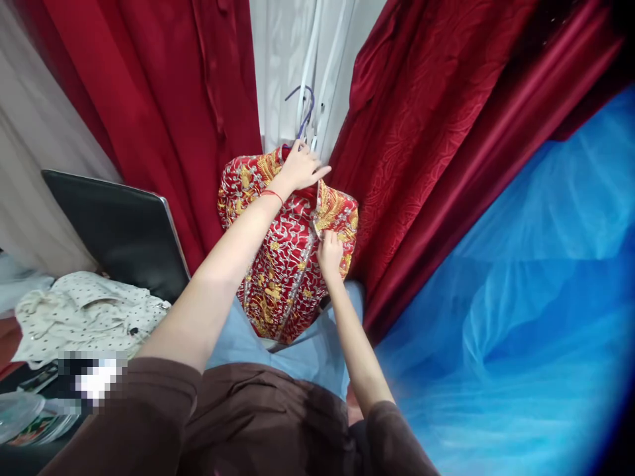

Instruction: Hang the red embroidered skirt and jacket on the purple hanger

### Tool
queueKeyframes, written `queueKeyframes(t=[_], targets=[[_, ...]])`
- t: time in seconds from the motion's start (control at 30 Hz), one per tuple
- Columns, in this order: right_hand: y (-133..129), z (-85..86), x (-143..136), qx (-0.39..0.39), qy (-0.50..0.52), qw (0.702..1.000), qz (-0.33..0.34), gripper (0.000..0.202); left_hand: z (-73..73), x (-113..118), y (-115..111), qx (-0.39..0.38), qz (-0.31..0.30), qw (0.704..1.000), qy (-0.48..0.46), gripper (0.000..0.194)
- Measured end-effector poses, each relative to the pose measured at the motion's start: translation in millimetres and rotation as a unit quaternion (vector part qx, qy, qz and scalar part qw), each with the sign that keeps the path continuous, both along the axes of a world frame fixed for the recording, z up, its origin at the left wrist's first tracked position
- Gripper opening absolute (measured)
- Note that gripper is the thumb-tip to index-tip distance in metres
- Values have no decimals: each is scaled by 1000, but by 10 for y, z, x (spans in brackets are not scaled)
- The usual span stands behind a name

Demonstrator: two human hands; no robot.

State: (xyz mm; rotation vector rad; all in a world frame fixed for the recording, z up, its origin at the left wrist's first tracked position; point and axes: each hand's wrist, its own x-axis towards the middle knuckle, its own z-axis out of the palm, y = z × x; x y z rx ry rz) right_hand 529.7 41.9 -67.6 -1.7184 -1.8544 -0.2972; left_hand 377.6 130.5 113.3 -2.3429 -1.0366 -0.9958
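Observation:
A red jacket point(278, 264), densely embroidered in gold and silver, hangs on a purple hanger point(308, 114) in front of me. My left hand point(303, 166) is at its neckline, fingers bent round the base of the hanger's hook and the thumb sticking out to the right. Part of the collar is hidden under that hand. Lower down on the right, my right hand point(330, 254) pinches the jacket's front edge below the collar, fingers closed. The hanger's shoulders are covered by the cloth, and the jacket's lower end is before my light blue trousers point(317, 360).
Dark red curtains point(149, 99) hang on both sides of a white panel point(280, 59). Blue sheer fabric point(520, 317) spreads at the right. To the left are a black chair back point(119, 228), a white dotted cloth point(89, 317) and a clear plastic container point(37, 416).

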Motion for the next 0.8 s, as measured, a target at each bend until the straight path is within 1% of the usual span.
queueKeyframes(t=[0.07,0.17,0.3,0.37,0.4,0.43,0.57,0.63,0.7,0.73,0.8], targets=[[3,-89,33,21,25,999,-3,33,68,-75,2,-16,-12,999,49,43],[-108,-188,125,35,42,998,-20,30,203,-180,24,-50,-27,993,101,31],[-353,-256,313,49,66,993,-85,34,355,-247,38,-98,-44,986,126,24],[-470,-239,374,53,80,988,-121,39,400,-250,40,-106,-48,985,130,23],[-523,-219,388,51,88,986,-129,40,417,-249,44,-106,-48,985,130,23],[-574,-194,389,48,98,986,-126,39,432,-248,52,-104,-47,985,129,22],[-750,-108,333,60,164,983,-64,39,477,-243,108,-106,-26,983,151,23],[-813,-87,289,70,198,975,-66,38,481,-229,132,-107,-14,981,160,24],[-852,-55,211,66,224,969,-84,38,461,-199,147,-99,0,983,155,25],[-863,-23,145,61,228,968,-82,39,442,-178,152,-91,9,985,145,25],[-870,81,-68,50,226,972,-51,42,390,-130,173,-76,27,990,118,25]])
